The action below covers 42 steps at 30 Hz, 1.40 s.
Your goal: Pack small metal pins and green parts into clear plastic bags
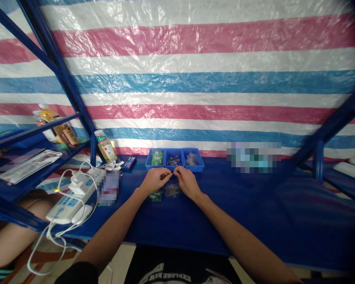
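Observation:
My left hand and my right hand meet over the blue table, fingertips pinched close together. Between them is something small and thin, too small to name. Just beyond the hands stand three blue bins: the left bin holds green pieces, the middle one small metal parts, the right one clear plastic pieces. Below my hands on the table lie a green packet and a clear plastic bag with small contents.
At left, a white power strip with looping cables lies by a blurred-out item. A drink bottle stands by the blue frame post. Another pixelated thing sits at back right. A person's leg shows at far left.

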Each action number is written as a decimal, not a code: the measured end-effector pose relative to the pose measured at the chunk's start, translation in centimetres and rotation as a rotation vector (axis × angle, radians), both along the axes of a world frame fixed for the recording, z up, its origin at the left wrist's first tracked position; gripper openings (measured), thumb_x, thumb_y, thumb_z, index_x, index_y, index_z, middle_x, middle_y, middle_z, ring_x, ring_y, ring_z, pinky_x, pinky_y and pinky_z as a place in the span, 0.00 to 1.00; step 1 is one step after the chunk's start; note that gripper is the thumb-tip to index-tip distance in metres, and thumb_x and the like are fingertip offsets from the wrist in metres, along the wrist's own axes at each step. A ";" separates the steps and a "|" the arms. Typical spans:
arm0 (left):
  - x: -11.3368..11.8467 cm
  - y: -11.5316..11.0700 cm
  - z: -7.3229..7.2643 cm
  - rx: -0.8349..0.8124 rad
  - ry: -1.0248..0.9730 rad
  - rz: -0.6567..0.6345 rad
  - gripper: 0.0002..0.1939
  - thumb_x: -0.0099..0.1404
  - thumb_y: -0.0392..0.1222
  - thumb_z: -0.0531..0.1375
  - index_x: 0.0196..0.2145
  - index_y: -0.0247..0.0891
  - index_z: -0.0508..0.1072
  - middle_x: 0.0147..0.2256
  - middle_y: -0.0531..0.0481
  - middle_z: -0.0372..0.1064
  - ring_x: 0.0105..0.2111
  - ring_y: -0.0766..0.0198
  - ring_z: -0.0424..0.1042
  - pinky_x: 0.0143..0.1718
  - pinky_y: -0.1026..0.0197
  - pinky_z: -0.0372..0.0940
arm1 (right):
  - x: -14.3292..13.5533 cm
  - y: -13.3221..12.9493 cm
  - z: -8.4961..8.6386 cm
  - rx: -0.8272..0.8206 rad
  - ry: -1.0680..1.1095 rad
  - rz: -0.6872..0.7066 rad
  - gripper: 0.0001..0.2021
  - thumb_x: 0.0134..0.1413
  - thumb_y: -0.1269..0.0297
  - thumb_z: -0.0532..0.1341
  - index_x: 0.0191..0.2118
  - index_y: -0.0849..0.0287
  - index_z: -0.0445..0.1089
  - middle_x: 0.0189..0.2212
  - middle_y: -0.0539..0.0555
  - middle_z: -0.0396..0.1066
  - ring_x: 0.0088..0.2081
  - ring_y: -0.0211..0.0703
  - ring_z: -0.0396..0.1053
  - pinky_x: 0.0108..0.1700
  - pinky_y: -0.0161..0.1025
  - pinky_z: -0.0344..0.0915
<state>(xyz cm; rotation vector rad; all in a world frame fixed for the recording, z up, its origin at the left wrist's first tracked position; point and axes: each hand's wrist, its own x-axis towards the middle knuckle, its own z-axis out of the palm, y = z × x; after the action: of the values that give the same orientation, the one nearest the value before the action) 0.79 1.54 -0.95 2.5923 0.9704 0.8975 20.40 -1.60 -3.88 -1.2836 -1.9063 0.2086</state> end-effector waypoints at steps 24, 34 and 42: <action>0.0 -0.1 0.2 -0.030 -0.014 0.000 0.12 0.72 0.45 0.57 0.36 0.37 0.77 0.29 0.50 0.74 0.27 0.65 0.69 0.32 0.64 0.62 | 0.1 0.0 0.2 0.010 0.027 0.025 0.07 0.66 0.71 0.53 0.39 0.54 0.66 0.36 0.51 0.74 0.38 0.47 0.70 0.43 0.40 0.56; 0.1 -0.1 0.3 -0.024 -0.025 -0.004 0.11 0.72 0.45 0.57 0.37 0.38 0.77 0.30 0.50 0.75 0.27 0.65 0.70 0.33 0.64 0.63 | 0.5 0.4 0.0 0.028 -0.011 -0.055 0.11 0.71 0.65 0.50 0.35 0.55 0.65 0.32 0.52 0.72 0.35 0.47 0.69 0.40 0.40 0.55; -0.3 0.0 0.5 -0.011 -0.047 0.037 0.12 0.72 0.45 0.57 0.37 0.38 0.77 0.29 0.50 0.74 0.26 0.66 0.69 0.32 0.65 0.62 | 1.1 0.4 0.0 0.043 0.127 -0.096 0.08 0.69 0.66 0.52 0.38 0.55 0.67 0.33 0.53 0.74 0.36 0.48 0.70 0.41 0.41 0.59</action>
<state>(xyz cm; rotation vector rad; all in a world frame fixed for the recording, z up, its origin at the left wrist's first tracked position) 0.48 1.58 -0.49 2.5400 1.0106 0.9551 21.45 -1.21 -3.85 -1.2990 -1.7291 0.1931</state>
